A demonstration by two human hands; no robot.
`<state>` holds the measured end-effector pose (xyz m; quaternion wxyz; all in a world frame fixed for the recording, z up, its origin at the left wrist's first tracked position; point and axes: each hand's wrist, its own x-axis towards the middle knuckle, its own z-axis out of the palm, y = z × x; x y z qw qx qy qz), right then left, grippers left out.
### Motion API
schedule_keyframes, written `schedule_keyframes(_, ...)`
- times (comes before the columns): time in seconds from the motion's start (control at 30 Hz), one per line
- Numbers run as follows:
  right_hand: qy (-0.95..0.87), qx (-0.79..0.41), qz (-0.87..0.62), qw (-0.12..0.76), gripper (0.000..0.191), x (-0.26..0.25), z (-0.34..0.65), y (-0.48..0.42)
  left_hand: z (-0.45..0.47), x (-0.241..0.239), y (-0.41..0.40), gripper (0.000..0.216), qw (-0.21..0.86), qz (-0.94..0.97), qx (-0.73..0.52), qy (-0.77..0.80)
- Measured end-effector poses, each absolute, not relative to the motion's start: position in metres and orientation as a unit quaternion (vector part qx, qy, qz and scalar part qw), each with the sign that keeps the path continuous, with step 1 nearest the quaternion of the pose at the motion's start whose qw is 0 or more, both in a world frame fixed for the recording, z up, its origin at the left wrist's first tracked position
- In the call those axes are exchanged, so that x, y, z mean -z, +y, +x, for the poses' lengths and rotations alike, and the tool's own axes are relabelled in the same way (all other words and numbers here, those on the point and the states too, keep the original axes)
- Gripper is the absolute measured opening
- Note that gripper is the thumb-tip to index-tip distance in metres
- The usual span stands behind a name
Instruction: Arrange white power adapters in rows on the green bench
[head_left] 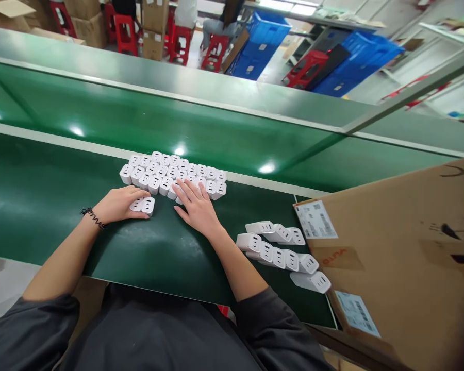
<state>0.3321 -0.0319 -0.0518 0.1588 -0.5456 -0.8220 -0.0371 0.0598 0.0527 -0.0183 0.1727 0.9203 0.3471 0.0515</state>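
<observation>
Green bench [42, 206]: L hand [118, 205] loose against 2 chargers [143, 205], R hand [197, 208] flat, spread at charger block [170, 172]; approx 9 loose chargers [280, 252] rt.

pair [144, 205]: two white plug-in chargers, rounded blocks, slotted faces toward the camera, side by side and touching, left of frame centre, just below the block | block [166, 172]: many like chargers packed tight in slanting rows, slotted faces the same way, on green surface, centre-left of frame
</observation>
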Motion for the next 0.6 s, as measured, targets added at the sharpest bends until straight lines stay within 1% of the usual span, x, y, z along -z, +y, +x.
schedule_keyframes(0.07, -0.819, 0.04, -0.543, 0.182, 0.052, 0.054, 0.331, -0.032, 0.06, 0.016, 0.052, 0.061, 0.215, 0.901, -0.077, 0.368)
schedule_keyframes(0.13, -0.812, 0.053, -0.538, 0.219, 0.052, 0.053, 0.328, -0.035, 0.063, 0.011, 0.048, 0.065, 0.295, 0.861, -0.136, 0.391)
schedule_keyframes(0.27, -0.801, 0.055, -0.496, 0.332, 0.05, 0.042, 0.314, -0.049, 0.076, 0.004, 0.034, 0.074, 0.552, 0.665, -0.307, 0.398)
schedule_keyframes(0.3, -0.798, 0.042, -0.487, 0.353, 0.049, 0.038, 0.308, -0.053, 0.081, 0.003, 0.029, 0.076, 0.608, 0.608, -0.331, 0.388)
schedule_keyframes(0.37, -0.793, 0.008, -0.479, 0.378, 0.049, 0.028, 0.296, -0.059, 0.089, 0.003, 0.02, 0.075, 0.687, 0.522, -0.348, 0.367)
schedule_keyframes(0.47, -0.792, -0.029, -0.47, 0.389, 0.052, 0.014, 0.279, -0.061, 0.096, 0.002, 0.006, 0.067, 0.745, 0.457, -0.342, 0.345)
schedule_keyframes(0.5, -0.792, -0.034, -0.466, 0.394, 0.05, 0.011, 0.274, -0.061, 0.096, 0.002, 0.002, 0.066, 0.754, 0.441, -0.345, 0.342)
schedule_keyframes(0.6, -0.801, -0.043, -0.458, 0.383, 0.033, 0.002, 0.261, -0.056, 0.092, 0.007, -0.014, 0.063, 0.761, 0.391, -0.37, 0.363)
